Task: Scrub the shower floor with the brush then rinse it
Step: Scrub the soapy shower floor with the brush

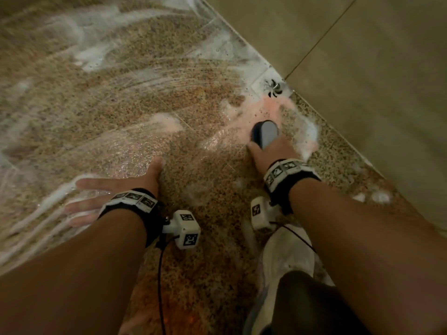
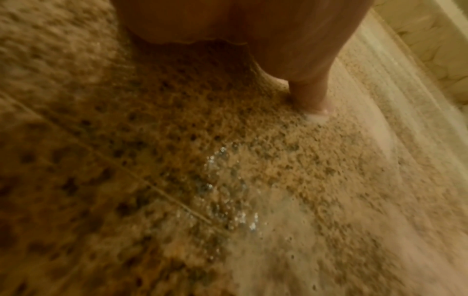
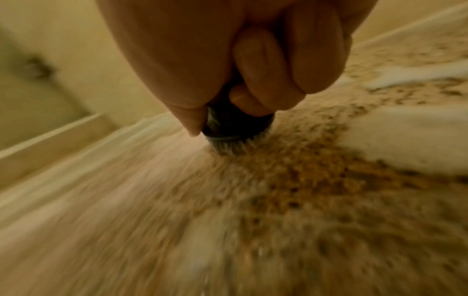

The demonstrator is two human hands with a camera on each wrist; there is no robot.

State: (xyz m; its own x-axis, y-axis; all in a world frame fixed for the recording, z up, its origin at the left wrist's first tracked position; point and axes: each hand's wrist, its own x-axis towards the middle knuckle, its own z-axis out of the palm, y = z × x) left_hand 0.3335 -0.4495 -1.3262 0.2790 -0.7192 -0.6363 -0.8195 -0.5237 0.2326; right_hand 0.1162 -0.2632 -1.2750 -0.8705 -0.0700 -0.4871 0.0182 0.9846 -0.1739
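Brush (image 1: pixel 264 133): clenched in right grip (image 1: pixel 271 149), bristles down near floor-corner drain (image 1: pixel 274 87). Left grip (image 1: pixel 116 187): released, flat on shower floor (image 1: pixel 135 97), likely bracing.

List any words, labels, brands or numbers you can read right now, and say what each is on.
No readable words, brands or numbers in any view.
Left wrist band and its camera block: black-and-white square marker patterns, not text.
Right wrist band and its camera block: the same kind of marker patterns.
Brush in the right hand: plain grey back, no label visible.
Both wrist views are too blurred to show any print.
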